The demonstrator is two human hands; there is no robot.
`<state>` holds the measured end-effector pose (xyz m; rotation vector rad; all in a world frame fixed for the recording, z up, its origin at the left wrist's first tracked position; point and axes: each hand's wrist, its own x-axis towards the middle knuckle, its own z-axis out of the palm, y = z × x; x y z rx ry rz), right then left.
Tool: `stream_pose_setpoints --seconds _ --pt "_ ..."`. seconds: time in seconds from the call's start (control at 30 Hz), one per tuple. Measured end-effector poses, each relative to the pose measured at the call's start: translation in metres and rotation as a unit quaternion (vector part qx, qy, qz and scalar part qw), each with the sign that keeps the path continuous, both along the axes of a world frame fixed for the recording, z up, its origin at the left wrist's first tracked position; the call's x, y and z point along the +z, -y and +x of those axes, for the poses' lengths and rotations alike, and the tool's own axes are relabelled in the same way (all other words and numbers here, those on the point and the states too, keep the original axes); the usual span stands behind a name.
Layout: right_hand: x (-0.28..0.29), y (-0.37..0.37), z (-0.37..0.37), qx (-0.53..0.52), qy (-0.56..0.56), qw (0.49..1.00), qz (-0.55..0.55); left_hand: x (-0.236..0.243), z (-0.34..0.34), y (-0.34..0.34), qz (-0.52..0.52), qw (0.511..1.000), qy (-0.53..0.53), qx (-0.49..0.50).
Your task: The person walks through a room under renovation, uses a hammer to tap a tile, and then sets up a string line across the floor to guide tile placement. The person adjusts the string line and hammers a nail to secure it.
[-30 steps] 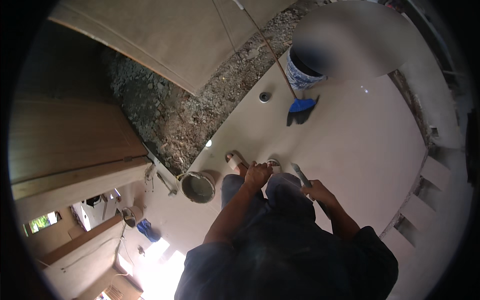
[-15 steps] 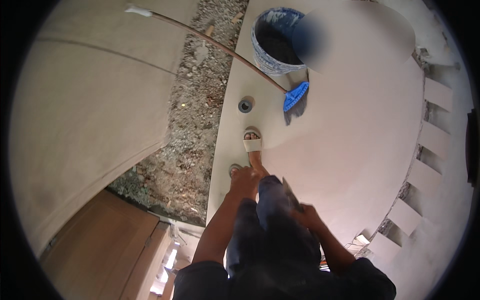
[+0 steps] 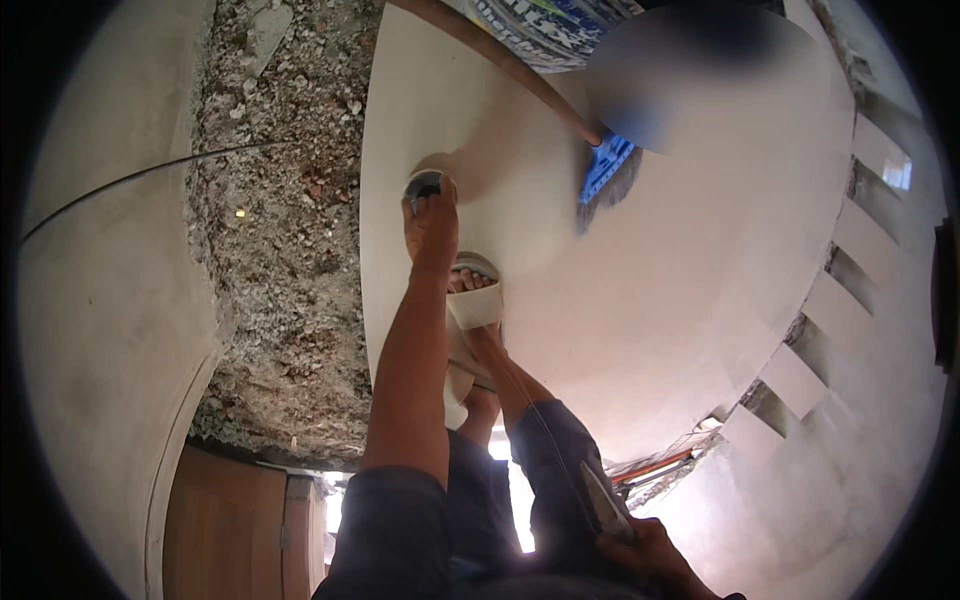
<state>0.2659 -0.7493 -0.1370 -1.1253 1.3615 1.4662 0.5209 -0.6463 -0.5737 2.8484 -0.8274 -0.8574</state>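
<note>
1. The left hand (image 3: 432,228) now stretches farther forward and down – its fingers meet the round dark ring (image 3: 424,184), which lay clear of it earlier.
2. The right hand (image 3: 642,550) sits lower in view, and the flat-bladed tool (image 3: 604,503) with it.
3. The speckled bucket (image 3: 545,38) looks larger – its opening, visible before, is now beyond the top edge.

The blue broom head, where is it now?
In the head view, the blue broom head is on the pale floor, upper right of centre, below the bucket and right of the left hand.
</note>
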Motion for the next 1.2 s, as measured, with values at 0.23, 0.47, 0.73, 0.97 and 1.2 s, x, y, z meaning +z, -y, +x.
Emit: stream_pose_setpoints --seconds 0.23,0.47,0.73,0.97,1.2 --pt "0.02 -0.021 -0.006 0.016 0.126 0.992 -0.015 0.164 0.0 -0.164 -0.175 0.897 0.007 0.405" --pt "0.101 -0.028 0.016 0.123 0.327 0.937 -0.023 0.477 -0.07 -0.376 -0.001 0.813 0.16 0.56" --pt "0.19 -0.066 0.077 0.283 0.457 0.843 0.006 0.725 -0.184 -0.597 -0.041 0.641 0.461 0.613" --pt "0.24 -0.177 0.077 0.287 0.534 0.792 0.074 0.89 -0.262 -0.726 -0.019 0.53 0.603 0.596" --pt "0.246 -0.24 0.064 0.344 0.452 0.808 0.156 0.982 -0.329 -0.829 0.116 0.525 0.673 0.508"
